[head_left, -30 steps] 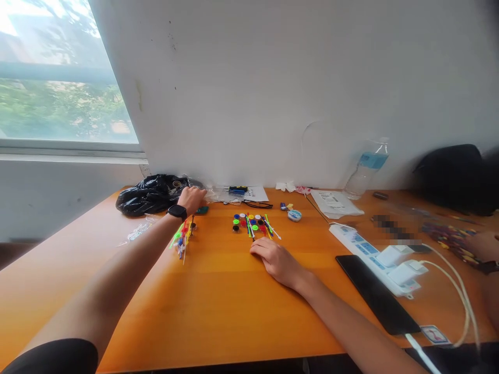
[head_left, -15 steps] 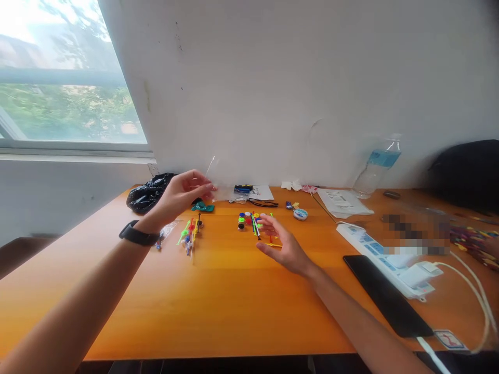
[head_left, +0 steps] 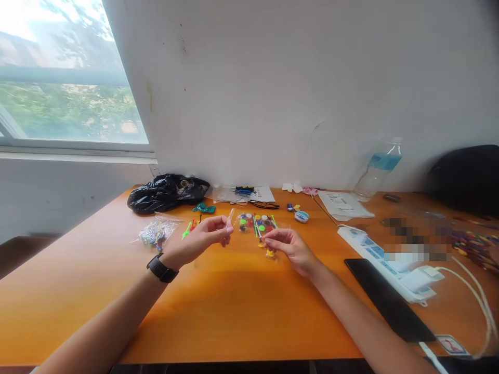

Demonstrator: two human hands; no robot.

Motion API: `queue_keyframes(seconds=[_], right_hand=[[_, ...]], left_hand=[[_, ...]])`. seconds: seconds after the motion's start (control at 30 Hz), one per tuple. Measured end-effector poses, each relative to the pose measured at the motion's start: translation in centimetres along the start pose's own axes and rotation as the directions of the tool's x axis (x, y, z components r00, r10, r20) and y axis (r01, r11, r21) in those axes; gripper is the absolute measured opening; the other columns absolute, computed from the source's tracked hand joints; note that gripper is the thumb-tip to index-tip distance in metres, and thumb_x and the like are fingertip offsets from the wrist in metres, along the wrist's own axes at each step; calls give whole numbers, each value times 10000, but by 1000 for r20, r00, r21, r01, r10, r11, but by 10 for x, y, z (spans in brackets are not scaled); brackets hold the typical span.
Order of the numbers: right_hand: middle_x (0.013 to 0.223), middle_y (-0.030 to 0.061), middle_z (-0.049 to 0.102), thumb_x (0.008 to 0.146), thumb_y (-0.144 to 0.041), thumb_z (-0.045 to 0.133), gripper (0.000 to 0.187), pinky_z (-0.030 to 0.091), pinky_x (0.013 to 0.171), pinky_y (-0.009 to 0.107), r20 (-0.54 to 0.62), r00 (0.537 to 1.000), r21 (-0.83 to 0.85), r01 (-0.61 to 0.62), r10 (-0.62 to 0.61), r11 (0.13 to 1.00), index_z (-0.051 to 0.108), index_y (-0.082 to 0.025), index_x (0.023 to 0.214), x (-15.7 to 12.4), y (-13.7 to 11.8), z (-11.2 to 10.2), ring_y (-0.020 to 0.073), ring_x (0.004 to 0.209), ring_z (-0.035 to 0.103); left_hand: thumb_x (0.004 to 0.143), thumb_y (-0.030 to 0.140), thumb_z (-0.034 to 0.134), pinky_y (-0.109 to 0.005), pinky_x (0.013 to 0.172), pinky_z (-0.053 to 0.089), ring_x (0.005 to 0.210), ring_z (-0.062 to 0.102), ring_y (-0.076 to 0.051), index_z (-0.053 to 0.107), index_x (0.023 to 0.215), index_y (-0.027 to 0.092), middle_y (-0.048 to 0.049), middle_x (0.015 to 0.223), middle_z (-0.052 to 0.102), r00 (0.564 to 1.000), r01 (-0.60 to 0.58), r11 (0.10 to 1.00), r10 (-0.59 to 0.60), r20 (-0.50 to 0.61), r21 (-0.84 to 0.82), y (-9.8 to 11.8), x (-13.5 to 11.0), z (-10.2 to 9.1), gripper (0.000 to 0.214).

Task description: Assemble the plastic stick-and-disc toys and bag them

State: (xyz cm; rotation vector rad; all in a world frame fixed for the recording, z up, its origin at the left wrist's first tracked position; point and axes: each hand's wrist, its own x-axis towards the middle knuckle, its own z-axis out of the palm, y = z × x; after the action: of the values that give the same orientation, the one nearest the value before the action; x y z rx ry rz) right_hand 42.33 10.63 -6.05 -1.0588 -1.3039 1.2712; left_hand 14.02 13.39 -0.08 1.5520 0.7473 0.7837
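My left hand (head_left: pixel 208 236) and my right hand (head_left: pixel 290 244) hold a small clear plastic bag (head_left: pixel 249 235) between them, just above the orange table (head_left: pixel 234 306). Each hand pinches one side of the bag's edge with thumb and fingers. Seen through and behind the bag is a cluster of coloured round pieces and thin sticks (head_left: pixel 257 223) lying on the table. A small yellow piece (head_left: pixel 270 253) lies under my right hand's fingers. More coloured sticks (head_left: pixel 191 226) lie left of my left hand. A black watch (head_left: pixel 161 269) is on my left wrist.
A second clear bag with coloured bits (head_left: pixel 156 232) lies at the left, a black plastic bag (head_left: pixel 167 192) by the wall. On the right are a water bottle (head_left: pixel 376 169), papers (head_left: pixel 343 203), a white power strip (head_left: pixel 385 254), a dark phone (head_left: pixel 385 298) and a black bag (head_left: pixel 463 176).
My left hand lifted the clear bag from near the wall and brought it to the middle. My right hand rose off the table and took hold of the bag's other side.
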Motion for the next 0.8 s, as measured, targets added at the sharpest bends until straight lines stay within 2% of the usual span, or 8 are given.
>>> queue_keyframes(seconds=[0.1, 0.17, 0.23, 0.33, 0.47, 0.6, 0.67, 0.8], right_hand=[[752, 36, 724, 705, -430, 924, 284, 478, 696, 301, 45, 998, 14, 51, -52, 999, 796, -188, 782, -4, -5, -1, 165, 705, 627], [867, 70, 747, 760, -548, 852, 364, 512, 766, 337, 142, 988, 142, 34, -54, 989, 784, -190, 753, -8, -12, 2, 211, 806, 662], [1014, 103, 759, 864, -677, 681, 496, 529, 849, 381, 212, 977, 328, -70, -1, 942, 786, -196, 805, -13, -18, 7, 257, 926, 684], [1177, 113, 742, 977, -703, 469, 585, 533, 831, 364, 277, 956, 506, -231, 96, 831, 768, -215, 1096, -17, -22, 18, 236, 922, 687], [1339, 167, 670, 944, -833, 317, 837, 529, 667, 339, 455, 877, 547, -411, 154, 729, 644, -186, 1361, -18, -19, 23, 224, 799, 678], [1319, 175, 677, 999, -763, 292, 780, 485, 538, 281, 455, 856, 534, -484, 247, 693, 607, -176, 1404, -17, -15, 19, 215, 762, 676], [1316, 171, 681, 998, -773, 276, 793, 493, 548, 287, 460, 849, 527, -498, 261, 689, 613, -179, 1400, -18, -13, 18, 206, 740, 669], [1360, 174, 662, 846, -964, 214, 1034, 538, 681, 359, 477, 855, 547, -469, 202, 694, 671, -176, 1336, -21, -13, 17, 218, 754, 657]], left_hand=[[907, 411, 744, -262, 740, 446, 753, 569, -139, 644, 844, 182, -3, 779, 642, 992, -16, 998, 23, -123, 62, 6, -2, 0, 258], [893, 423, 764, -253, 717, 434, 732, 558, -132, 661, 855, 183, 1, 773, 645, 988, -19, 997, 30, -152, 73, 5, -1, 0, 264], [880, 432, 780, -248, 700, 433, 711, 548, -125, 676, 853, 178, 3, 773, 645, 993, -25, 999, 30, -116, 41, -1, 0, 3, 275], [844, 422, 822, -263, 758, 466, 777, 602, -141, 694, 841, 164, -20, 826, 680, 1000, -24, 998, 24, 6, -63, -15, 3, 13, 288], [798, 384, 875, -299, 858, 494, 874, 660, -171, 665, 805, 159, -42, 879, 718, 995, 17, 984, 0, 98, -177, -29, 2, 29, 308], [792, 372, 882, -278, 854, 494, 870, 653, -160, 683, 806, 155, -32, 879, 713, 999, -27, 986, 30, 17, -166, -34, 2, 31, 295], [802, 386, 872, -269, 847, 491, 857, 643, -155, 710, 819, 151, -30, 872, 710, 999, -40, 990, 40, -7, -138, -36, 3, 29, 285], [807, 420, 861, -279, 857, 488, 885, 638, -174, 740, 843, 155, -47, 902, 723, 999, -33, 991, 31, -22, -129, -41, 5, 28, 294]])
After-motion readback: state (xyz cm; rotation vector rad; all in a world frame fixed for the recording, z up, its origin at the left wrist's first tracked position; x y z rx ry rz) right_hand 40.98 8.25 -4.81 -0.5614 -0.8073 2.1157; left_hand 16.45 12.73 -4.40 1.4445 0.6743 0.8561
